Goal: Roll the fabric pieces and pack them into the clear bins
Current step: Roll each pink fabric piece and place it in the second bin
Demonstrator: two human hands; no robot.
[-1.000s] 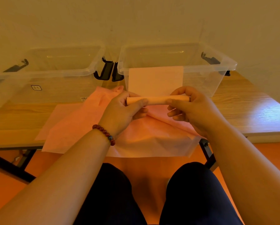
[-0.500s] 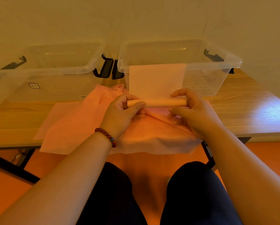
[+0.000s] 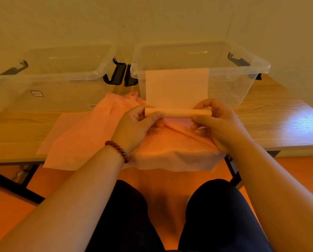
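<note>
A pale pink fabric strip [image 3: 176, 86] hangs up over the front rim of the right clear bin [image 3: 243, 77]. Its near end is wound into a tight roll [image 3: 177, 113]. My left hand [image 3: 135, 127] pinches the roll's left end between thumb and fingers. My right hand [image 3: 219, 122] pinches the right end the same way. Beneath both hands a pile of loose pink fabric pieces [image 3: 90, 135] is spread on the wooden table [image 3: 272, 122] and droops over its front edge. The left clear bin [image 3: 61, 82] stands beside the right one.
Black latch handles [image 3: 119, 73] sit between the two bins, and others at their outer ends. A plain wall rises right behind the bins. My knees in dark trousers are below the table edge, over an orange floor.
The roll has grown a little as both hands turned it toward the bin. The free strip above it is shorter. The view shifted slightly.
</note>
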